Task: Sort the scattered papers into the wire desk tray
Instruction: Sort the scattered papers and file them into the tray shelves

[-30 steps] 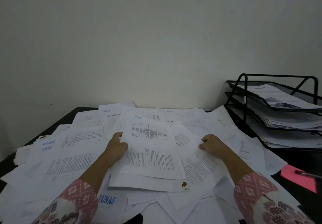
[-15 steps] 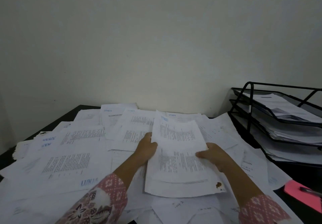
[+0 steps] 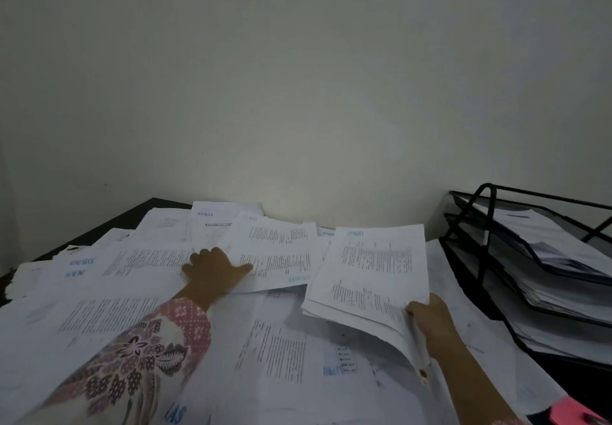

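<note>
A small stack of printed sheets (image 3: 371,279) is pinched at its near right corner by the right hand (image 3: 430,320), thumb on top and fingers curled beneath, so that the stack is lifted clear of the pile and tilted, at about four o'clock from the middle of the view. The left hand (image 3: 213,269) is laid flat with straight, spread fingers on the loose papers (image 3: 116,292) at about eight o'clock, pressing on them and gripping nothing. The three-tier black wire desk tray (image 3: 530,259) stands at three o'clock, near the held stack but apart from it; sheets can be seen lying in each tier, so part of the sorting appears done. Much seems left: the dark surface (image 3: 109,226) is covered almost edge to edge with overlapping pages, bare only at its far left rim. A pink sticky note (image 3: 576,413) lies at the five o'clock corner. The held stack is judged to be the next batch bound for the tray.
</note>
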